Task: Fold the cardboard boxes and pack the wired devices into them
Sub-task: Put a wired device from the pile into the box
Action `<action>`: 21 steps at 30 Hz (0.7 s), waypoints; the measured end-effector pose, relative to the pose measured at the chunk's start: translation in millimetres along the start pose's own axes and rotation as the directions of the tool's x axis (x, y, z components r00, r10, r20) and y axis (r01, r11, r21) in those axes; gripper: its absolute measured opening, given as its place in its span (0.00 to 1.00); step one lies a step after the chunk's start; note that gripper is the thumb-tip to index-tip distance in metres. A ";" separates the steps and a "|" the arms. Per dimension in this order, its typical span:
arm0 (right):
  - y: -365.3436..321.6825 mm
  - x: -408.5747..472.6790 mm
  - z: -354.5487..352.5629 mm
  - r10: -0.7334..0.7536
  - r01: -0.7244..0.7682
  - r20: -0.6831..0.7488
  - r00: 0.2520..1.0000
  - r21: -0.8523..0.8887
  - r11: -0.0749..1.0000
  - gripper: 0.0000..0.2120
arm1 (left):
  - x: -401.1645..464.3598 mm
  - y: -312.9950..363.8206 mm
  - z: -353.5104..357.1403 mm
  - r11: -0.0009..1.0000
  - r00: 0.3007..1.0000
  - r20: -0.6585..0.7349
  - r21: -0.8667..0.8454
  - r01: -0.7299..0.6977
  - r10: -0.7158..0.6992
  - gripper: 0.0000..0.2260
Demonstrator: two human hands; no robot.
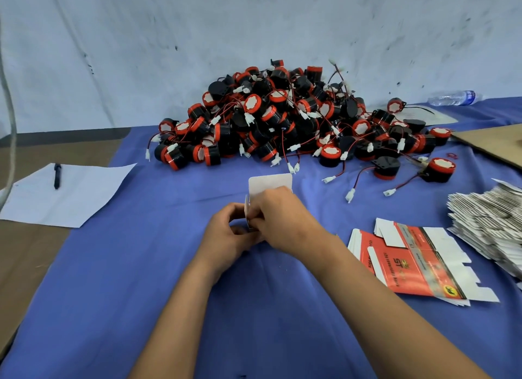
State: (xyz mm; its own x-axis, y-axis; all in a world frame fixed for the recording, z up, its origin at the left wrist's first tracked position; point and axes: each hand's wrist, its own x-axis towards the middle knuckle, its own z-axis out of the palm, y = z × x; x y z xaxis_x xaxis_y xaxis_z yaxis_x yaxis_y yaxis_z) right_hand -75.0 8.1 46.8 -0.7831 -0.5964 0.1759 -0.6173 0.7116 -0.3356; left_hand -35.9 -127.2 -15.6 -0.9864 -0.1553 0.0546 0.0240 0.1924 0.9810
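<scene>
In the middle of the blue cloth both hands hold a small cardboard box whose white flap stands up behind my fingers. My left hand grips its left side with curled fingers. My right hand curls over its top and front, hiding most of the box. Behind them lies a big heap of black-and-red round wired devices with red wires and white plugs. Flat red-and-white box blanks lie to the right of my right forearm.
A tall stack of flat blanks sits at the right edge. A white sheet with a black pen lies at the left. A water bottle and a brown cardboard sheet are at the far right.
</scene>
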 end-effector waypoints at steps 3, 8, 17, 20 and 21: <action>0.0 -1.3 -2.5 0.039 -0.041 -0.059 0.998 -0.034 0.999 0.08 | -0.7 0.6 0.5 1.000 1.000 0.007 0.026 -0.005 0.004 0.18; -0.2 2.4 -0.3 0.035 -0.037 -0.036 0.999 -0.071 0.997 0.08 | 0.7 -2.4 0.5 1.000 1.000 -0.007 0.010 0.001 -0.001 0.17; 24.2 -12.9 3.4 -0.132 0.132 0.088 0.987 -0.001 0.991 0.14 | 1.4 -2.2 0.9 0.999 1.000 -0.021 -0.033 -0.013 0.012 0.19; 29.5 -24.3 10.5 0.064 0.139 -0.557 0.828 0.314 0.939 0.08 | 2.6 -3.3 -0.1 1.000 1.000 -0.028 -0.003 -0.002 0.002 0.18; 35.5 -26.4 12.4 0.261 0.083 -0.660 0.705 0.441 0.894 0.08 | 2.6 -2.9 -0.4 1.000 1.000 -0.027 0.013 -0.003 0.004 0.18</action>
State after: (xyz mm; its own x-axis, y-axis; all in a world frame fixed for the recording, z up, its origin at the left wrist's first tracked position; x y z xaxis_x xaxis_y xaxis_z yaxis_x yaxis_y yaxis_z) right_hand -75.3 44.5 18.8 -0.7624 0.0098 0.6470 -0.5832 0.4227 -0.6937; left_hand -38.5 -128.5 -18.3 -0.9814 -0.1811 0.0634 0.0253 0.2054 0.9784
